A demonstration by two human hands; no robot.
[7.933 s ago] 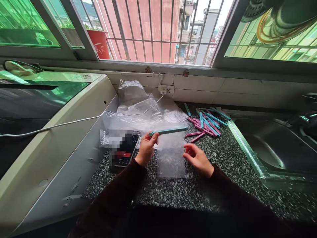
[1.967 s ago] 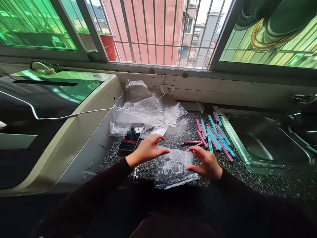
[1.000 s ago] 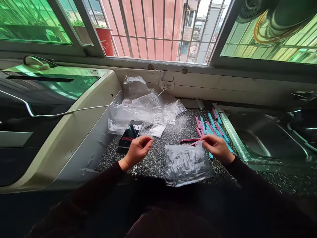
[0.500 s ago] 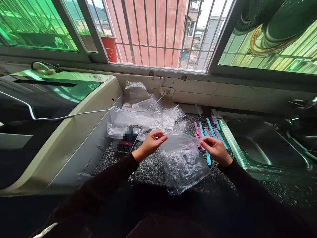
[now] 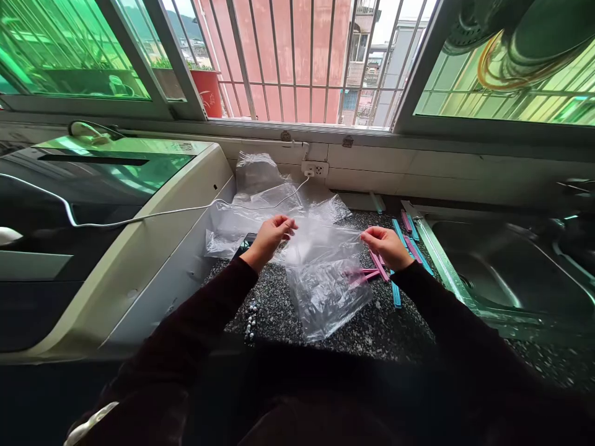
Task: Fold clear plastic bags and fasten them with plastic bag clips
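A transparent plastic bag (image 5: 328,303) hangs open-side up between my two hands, its lower part resting on the speckled counter (image 5: 274,303). My left hand (image 5: 269,241) pinches at the bag's upper left edge. At its upper right corner my right hand (image 5: 388,246) is closed on the film. Pink strips (image 5: 380,267) and blue strips (image 5: 396,294) lie loose beyond and under my right hand; a few show through the film. A phone (image 5: 245,243) is mostly covered by my left hand.
More crumpled plastic bags (image 5: 255,217) lie at the back left, crossed by a white cable (image 5: 186,214) plugged into a wall socket (image 5: 315,168). A cream-sided appliance (image 5: 162,204) stands left. A steel sink (image 5: 493,260) is at right. White beads (image 5: 251,322) lie near the counter's front.
The blue strip in my left hand earlier is gone from it. My left hand, apart from the bag a second ago, has closed on its edge. Both hands have raised the bag and moved it away.
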